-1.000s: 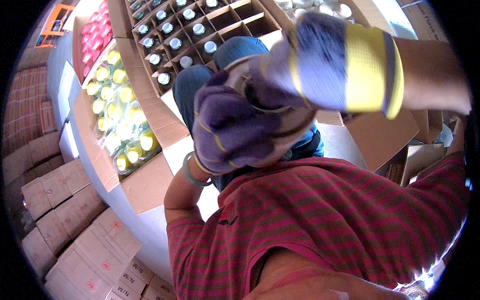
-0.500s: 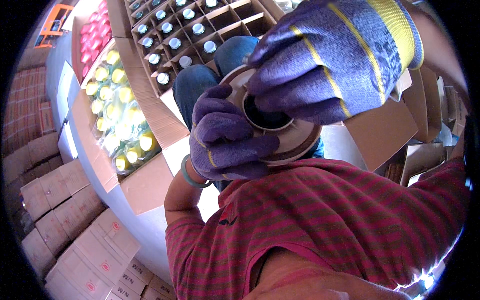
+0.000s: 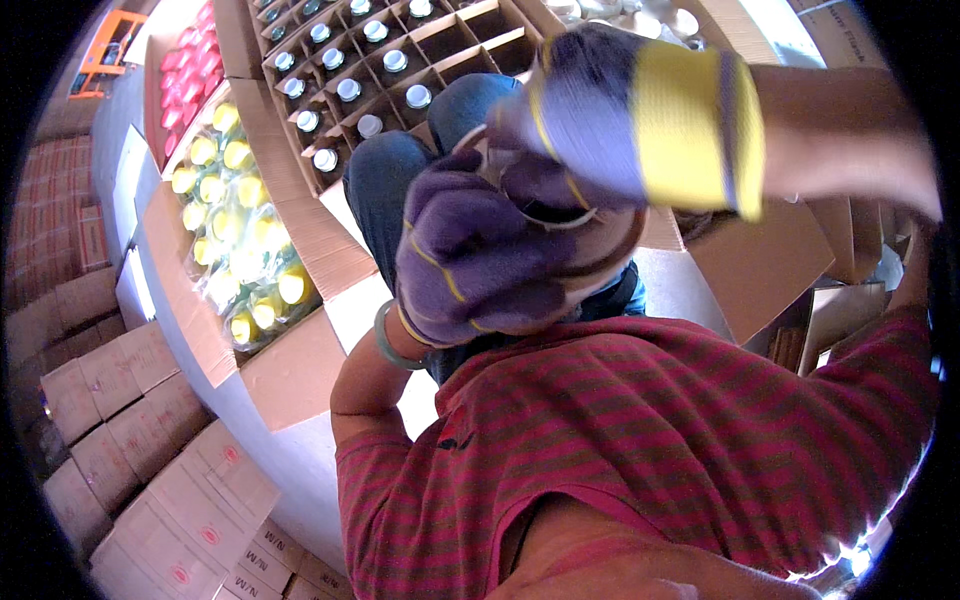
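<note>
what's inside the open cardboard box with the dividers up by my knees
The divided box holds bottles with silver caps, one per cell; a few cells are bare. Their bodies are hidden by the dividers.

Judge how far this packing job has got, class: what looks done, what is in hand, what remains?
Done: many cells of the divided carton hold capped bottles. In hand: the gloved left hand grips a round brownish object, only partly visible, while the right hand works at its top, blurred. Left: several divider cells near the far corner are empty.
</note>
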Demonstrator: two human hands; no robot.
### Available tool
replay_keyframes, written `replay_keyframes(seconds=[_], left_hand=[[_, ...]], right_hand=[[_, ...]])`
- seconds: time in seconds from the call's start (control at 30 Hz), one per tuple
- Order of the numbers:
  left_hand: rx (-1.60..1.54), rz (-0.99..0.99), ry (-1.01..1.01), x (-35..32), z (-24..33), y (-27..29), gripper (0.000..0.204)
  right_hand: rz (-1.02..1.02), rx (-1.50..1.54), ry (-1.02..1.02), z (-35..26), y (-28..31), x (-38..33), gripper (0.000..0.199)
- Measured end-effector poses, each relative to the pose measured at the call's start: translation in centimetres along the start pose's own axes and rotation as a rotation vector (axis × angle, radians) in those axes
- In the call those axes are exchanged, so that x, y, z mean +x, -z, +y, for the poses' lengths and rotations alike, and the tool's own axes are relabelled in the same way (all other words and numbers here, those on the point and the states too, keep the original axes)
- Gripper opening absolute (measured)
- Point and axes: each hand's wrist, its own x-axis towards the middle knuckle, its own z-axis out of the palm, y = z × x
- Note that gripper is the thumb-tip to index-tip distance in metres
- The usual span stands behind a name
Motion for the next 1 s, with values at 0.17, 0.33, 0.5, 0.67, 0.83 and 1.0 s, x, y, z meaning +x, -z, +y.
replay_keyframes(seconds=[0.17,0.33,0.5,0.67,0.83,1.0], left_hand=[[0.089,0.008,-0.013,-1.2,1.7,0.7,0.045],[-0.012,-0.017,-0.033,-1.2,0.5,1.5,0.045],[-0.110,0.033,-0.131,-1.3,0.0,0.8,0.041],[-0.148,0.068,-0.103,-1.6,0.7,0.7,0.041],[-0.237,0.085,-0.052,-1.7,0.7,0.7,0.042],[-0.073,0.097,0.042,-1.8,0.3,0.9,0.041]], right_hand=[[-0.011,0.573,-0.044,0.9,-0.1,0.3,0.031],[0.288,-0.235,0.856,3.4,2.9,-1.3,0.030],[0.625,-0.156,1.318,2.9,-0.8,0.6,0.020],[0.488,-0.254,1.203,1.7,-0.8,0.0,0.017],[0.374,-0.319,1.055,1.5,0.2,-0.3,0.017],[0.285,-0.334,0.834,1.8,-0.3,-0.5,0.019]])
